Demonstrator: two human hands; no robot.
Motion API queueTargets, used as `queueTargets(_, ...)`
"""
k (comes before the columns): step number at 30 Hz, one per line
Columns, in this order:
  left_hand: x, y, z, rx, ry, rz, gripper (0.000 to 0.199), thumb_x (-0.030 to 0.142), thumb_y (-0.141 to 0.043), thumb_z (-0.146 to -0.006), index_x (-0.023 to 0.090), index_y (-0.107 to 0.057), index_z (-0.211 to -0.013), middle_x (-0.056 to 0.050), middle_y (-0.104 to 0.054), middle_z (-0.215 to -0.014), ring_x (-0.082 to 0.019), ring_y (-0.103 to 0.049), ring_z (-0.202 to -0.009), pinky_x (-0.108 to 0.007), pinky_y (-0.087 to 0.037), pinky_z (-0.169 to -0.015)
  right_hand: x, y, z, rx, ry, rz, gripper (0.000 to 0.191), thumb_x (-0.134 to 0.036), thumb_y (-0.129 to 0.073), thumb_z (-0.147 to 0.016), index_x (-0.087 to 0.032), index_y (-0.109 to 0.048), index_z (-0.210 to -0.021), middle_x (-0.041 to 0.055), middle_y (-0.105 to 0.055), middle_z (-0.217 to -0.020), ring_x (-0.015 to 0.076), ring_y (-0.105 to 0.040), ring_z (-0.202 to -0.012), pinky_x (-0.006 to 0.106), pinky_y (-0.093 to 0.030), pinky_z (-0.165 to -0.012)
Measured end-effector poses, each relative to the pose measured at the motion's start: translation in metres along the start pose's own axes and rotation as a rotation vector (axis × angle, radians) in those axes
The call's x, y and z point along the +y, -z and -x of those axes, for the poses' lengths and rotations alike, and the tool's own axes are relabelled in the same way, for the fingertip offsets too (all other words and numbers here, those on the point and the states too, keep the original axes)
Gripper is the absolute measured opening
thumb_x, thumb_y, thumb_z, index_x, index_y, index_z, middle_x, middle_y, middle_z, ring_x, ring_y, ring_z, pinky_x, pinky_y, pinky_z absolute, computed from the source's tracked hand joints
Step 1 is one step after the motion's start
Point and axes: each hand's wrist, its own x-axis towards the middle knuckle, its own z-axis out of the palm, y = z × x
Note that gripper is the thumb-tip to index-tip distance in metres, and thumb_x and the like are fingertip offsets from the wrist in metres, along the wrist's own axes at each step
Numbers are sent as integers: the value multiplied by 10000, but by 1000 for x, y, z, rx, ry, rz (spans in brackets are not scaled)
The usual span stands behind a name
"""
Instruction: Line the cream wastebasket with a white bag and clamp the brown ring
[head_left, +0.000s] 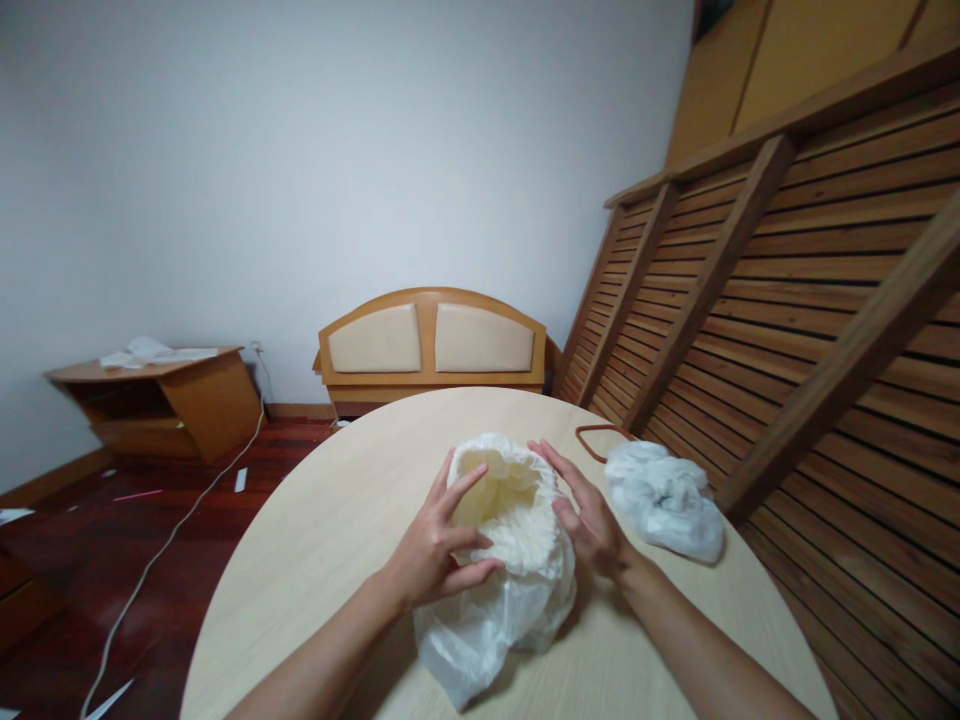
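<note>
A translucent white plastic bag [517, 610] with a gathered, ruffled mouth stands on the round table before me, its opening tilted toward me. Pale yellowish folds show inside it. My left hand [427, 545] is at the left of the mouth with fingers spread, some of them reaching across the opening and its near rim. On the other side, my right hand [592, 520] rests against the ruffled rim, fingers stretched out and slightly bent. Neither hand visibly pinches the plastic. The bag's underside is hidden.
A crumpled white plastic bag [664, 500] lies at the table's right edge beside a brown loop [592, 430]. Slatted wooden panels [750, 300] lean close on the right. Beyond the pale table [315, 560] stands a headboard [431, 335]. A white cable [172, 545] crosses the floor.
</note>
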Motion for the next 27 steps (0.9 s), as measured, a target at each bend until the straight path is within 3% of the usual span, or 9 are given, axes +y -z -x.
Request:
queueTargets(5, -1, -3, 2, 13, 20, -6, 64, 251, -768, -807, 198, -784, -839, -25, -175, -1684, -438, -87, -1541, -735, -220, -1183, 2, -4, -1, 219, 17, 41, 404, -469, -494, -966, -219, -593, -1268, 119, -662, -1239, 278, -621, -1159, 436, -513, -1004)
queueTargets(8, -1, -3, 1, 19, 25, 7, 60, 249, -770, -807, 199, -784, -838, -30, -186, -1681, -433, -81, -1543, -733, -195, -1191, 1, -6, 1, 118, -36, -36, 475, -517, -448, -985, -227, -566, -1342, 123, -635, -1328, 283, -606, -1215, 451, -487, -1049)
queueTargets(12, 0, -3, 0, 24, 16, 11, 57, 247, -771, -807, 203, -781, -843, -26, -181, -1682, -437, -70, -1544, -738, -209, -1184, 0, -6, 3, -45, -135, -188, 616, -560, -389, -1007, -268, -349, -1549, 101, -458, -1562, 280, -466, -1411, 469, -386, -1168)
queueTargets(16, 2, -4, -1, 35, 16, 7, 53, 234, -761, -813, 196, -773, -848, -34, -188, -1680, -438, -79, -1543, -732, -226, -1182, -2, -6, 1, 17, -112, -133, 619, -542, -441, -993, -257, -365, -1537, 106, -409, -1591, 296, -381, -1465, 514, -293, -1220)
queueTargets(22, 3, -5, 1, 30, 20, -27, 72, 242, -781, -797, 195, -767, -850, -43, -200, -1676, -437, -83, -1542, -720, -232, -1184, -12, -12, -2, 47, -147, -174, 568, -454, -563, -952, -231, -434, -1458, 141, -526, -1481, 302, -526, -1348, 493, -436, -1139)
queueTargets(27, 3, -6, 0, 27, 28, -40, 127, 255, -760, -824, 189, -734, -929, -83, -199, -1672, -427, -98, -1543, -687, -283, -1179, -11, -19, 0, 51, -188, -231, 531, -378, -494, -997, -265, -376, -1502, 90, -460, -1553, 250, -443, -1430, 450, -370, -1198)
